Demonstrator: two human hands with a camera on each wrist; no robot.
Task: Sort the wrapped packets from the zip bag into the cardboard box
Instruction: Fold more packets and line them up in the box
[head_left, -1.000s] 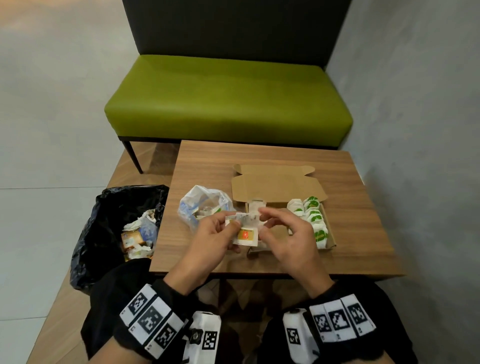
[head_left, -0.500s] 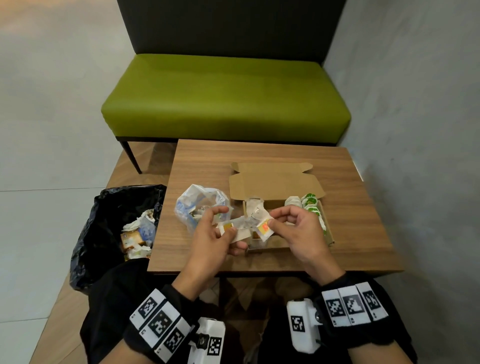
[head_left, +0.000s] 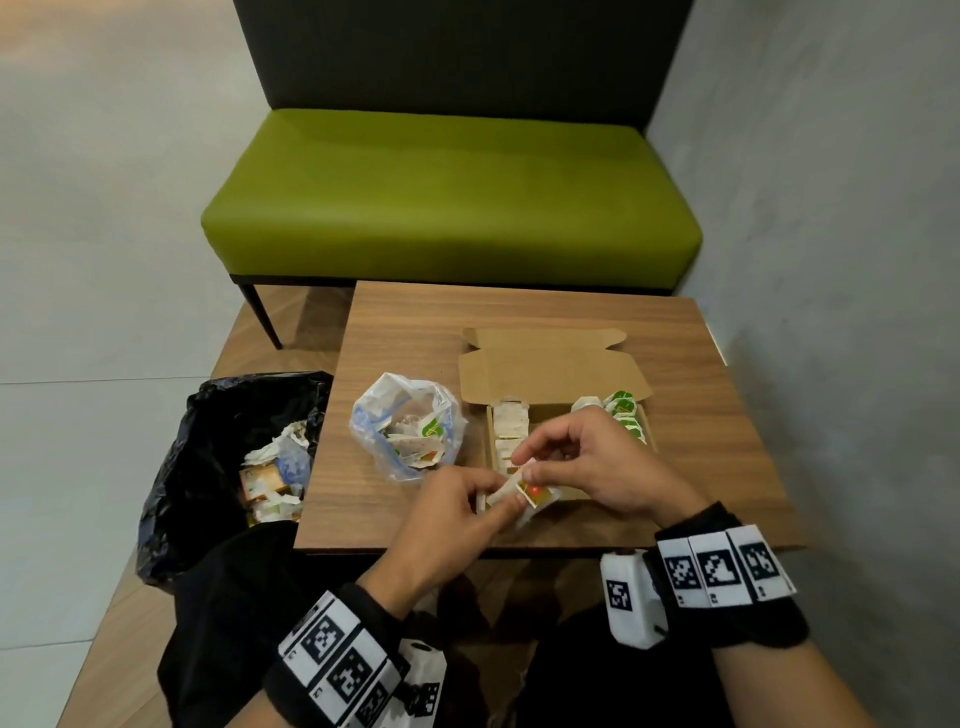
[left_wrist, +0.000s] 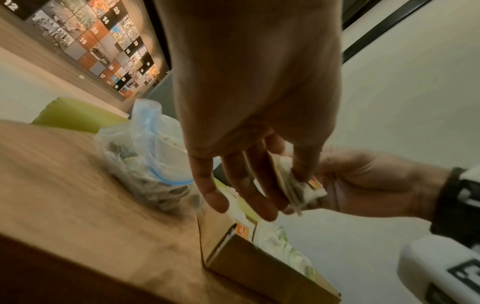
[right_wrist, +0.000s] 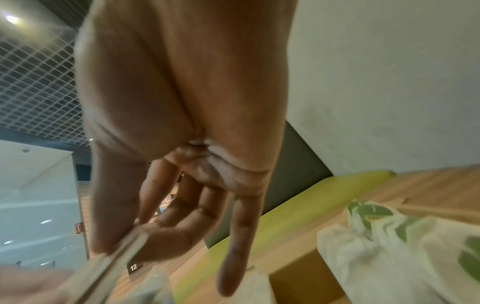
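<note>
A: Packets (head_left: 522, 491) in a small stack are held by both hands at the near edge of the cardboard box (head_left: 641, 387). The left hand (head_left: 452, 525) pinches the stack from below. The right hand (head_left: 597, 462) pinches the top packet, the one with the red-orange print, between thumb and forefinger.

B: Why both hands?

A: Judgement: one hand steadies the stack so the other can peel off a single packet for placing.

B: Why hold it over the box?

A: The drop is short. White packets (head_left: 509, 423) line the left side of the box, green-printed ones (head_left: 623, 410) the right, so each kind appears to have its own row.

B: And the supply?

A: The zip bag (head_left: 408, 431) stands open on the desk (head_left: 415, 322), just left of the box, with more packets inside. A black trash bag (head_left: 218, 457) sits on the floor, well left of the desk.
</note>
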